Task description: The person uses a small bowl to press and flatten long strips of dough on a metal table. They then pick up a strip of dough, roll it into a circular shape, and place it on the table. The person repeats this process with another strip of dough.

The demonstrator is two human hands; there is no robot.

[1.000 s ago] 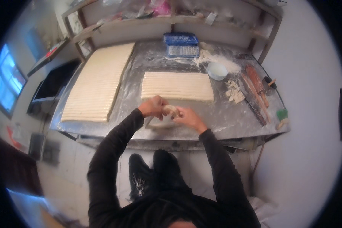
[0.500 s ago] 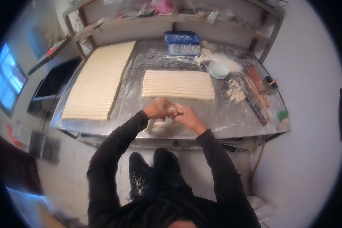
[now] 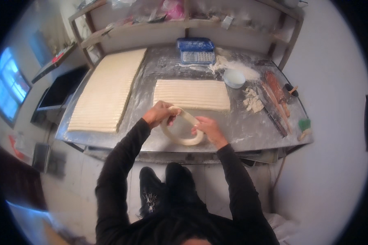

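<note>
Between my two hands hangs a ring of pale dough (image 3: pixel 187 141), its lower curve near the table's front edge. My left hand (image 3: pixel 161 114) is closed on the upper left of the ring. On the opposite side, my right hand (image 3: pixel 209 130) grips it with curled fingers. Just beyond the hands lies a rectangular slab of dough strips (image 3: pixel 192 94), side by side. A larger ridged sheet of dough (image 3: pixel 110 90) covers the left part of the metal table (image 3: pixel 149 71).
At the back stands a blue scale (image 3: pixel 196 51), with a white bowl (image 3: pixel 234 78) and spilled flour beside it. Dough scraps (image 3: pixel 253 101), a rolling pin (image 3: pixel 277 90) and a green-bristled brush (image 3: pixel 304 125) lie on the right. A shelf (image 3: pixel 184 23) spans the far side.
My hands have moved apart, the right one outward and slightly nearer to me. The dough, bunched between them before, now opens out as a wide ring.
</note>
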